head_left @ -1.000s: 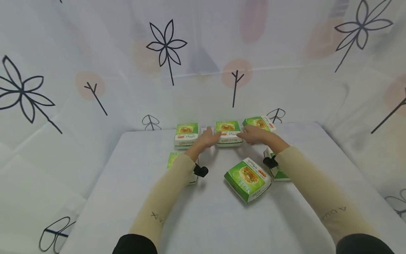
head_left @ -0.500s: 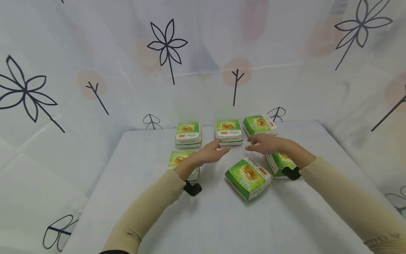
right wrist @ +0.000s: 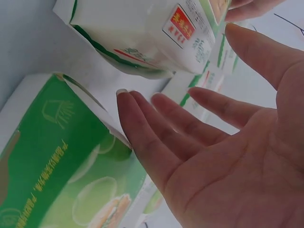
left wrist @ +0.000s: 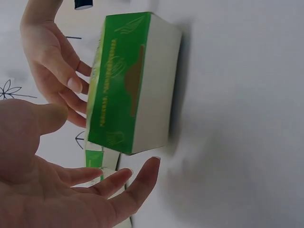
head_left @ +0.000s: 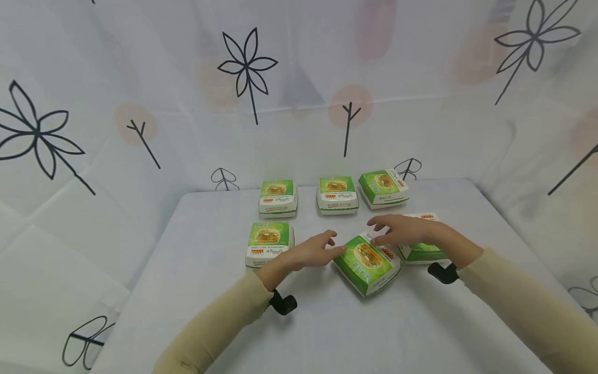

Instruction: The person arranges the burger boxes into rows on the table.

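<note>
A green and white burger box [head_left: 366,266] with a burger picture on its lid sits askew at the front of the table. My left hand [head_left: 312,253] is at the box's left side, fingers spread and slightly bent. In the left wrist view, this hand's fingers [left wrist: 137,187] reach around the near end of the green side wall [left wrist: 114,85], a gap showing between. Over the box's back right corner hovers my right hand [head_left: 404,229], relaxed, partly hiding a second burger box [head_left: 425,254]. The right wrist view shows the right palm [right wrist: 228,166] between two boxes, holding nothing.
Three more burger boxes stand in a back row: left [head_left: 277,198], middle [head_left: 337,195] and right [head_left: 384,189]. Another burger box [head_left: 268,241] lies just left of my left hand. A patterned cloth [head_left: 299,130] hangs behind the white table [head_left: 205,249].
Both hands have left the middle back box, which they flanked a second ago. They have come toward me, down to the askew front box. The boxes look unmoved.
</note>
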`<move>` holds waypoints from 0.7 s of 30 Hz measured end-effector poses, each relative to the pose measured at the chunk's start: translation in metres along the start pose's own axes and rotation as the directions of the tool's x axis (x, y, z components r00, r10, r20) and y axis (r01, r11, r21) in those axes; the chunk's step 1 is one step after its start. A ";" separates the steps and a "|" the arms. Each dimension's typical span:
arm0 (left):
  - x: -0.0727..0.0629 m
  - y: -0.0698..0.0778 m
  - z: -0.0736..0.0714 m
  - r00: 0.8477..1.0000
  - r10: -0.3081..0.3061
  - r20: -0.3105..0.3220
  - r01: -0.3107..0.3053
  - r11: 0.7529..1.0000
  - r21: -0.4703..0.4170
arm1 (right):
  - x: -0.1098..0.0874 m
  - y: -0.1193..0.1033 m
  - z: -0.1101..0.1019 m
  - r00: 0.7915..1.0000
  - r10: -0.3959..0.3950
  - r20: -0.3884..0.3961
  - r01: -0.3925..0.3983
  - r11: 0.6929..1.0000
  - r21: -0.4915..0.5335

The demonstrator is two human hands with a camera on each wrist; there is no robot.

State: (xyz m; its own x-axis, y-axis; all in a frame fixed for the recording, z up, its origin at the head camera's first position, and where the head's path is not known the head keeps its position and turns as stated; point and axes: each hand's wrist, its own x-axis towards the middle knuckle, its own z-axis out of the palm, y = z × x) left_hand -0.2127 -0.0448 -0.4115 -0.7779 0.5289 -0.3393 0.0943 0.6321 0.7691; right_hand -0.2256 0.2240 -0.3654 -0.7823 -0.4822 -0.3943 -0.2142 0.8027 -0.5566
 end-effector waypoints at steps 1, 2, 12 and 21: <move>0.000 -0.001 0.002 1.000 -0.001 0.001 0.001 1.000 -0.008 | -0.001 0.000 0.001 1.000 0.000 0.002 0.000 1.000 0.001; 0.001 -0.003 0.004 1.000 -0.004 0.002 0.004 1.000 -0.014 | -0.002 -0.001 0.002 1.000 -0.003 0.005 0.003 1.000 0.001; 0.009 -0.008 0.017 0.999 0.015 0.035 -0.014 1.000 -0.026 | -0.002 0.001 0.008 1.000 -0.016 0.018 0.017 1.000 -0.012; 0.016 -0.004 0.009 1.000 0.024 -0.014 -0.024 1.000 0.018 | -0.002 0.000 0.014 1.000 -0.015 0.001 0.015 0.995 -0.095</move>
State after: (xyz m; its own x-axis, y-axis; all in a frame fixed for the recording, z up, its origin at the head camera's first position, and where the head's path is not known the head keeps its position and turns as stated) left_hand -0.2203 -0.0340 -0.4249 -0.7839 0.5362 -0.3129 0.1242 0.6292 0.7673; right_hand -0.2156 0.2200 -0.3753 -0.7783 -0.4949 -0.3865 -0.2808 0.8249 -0.4906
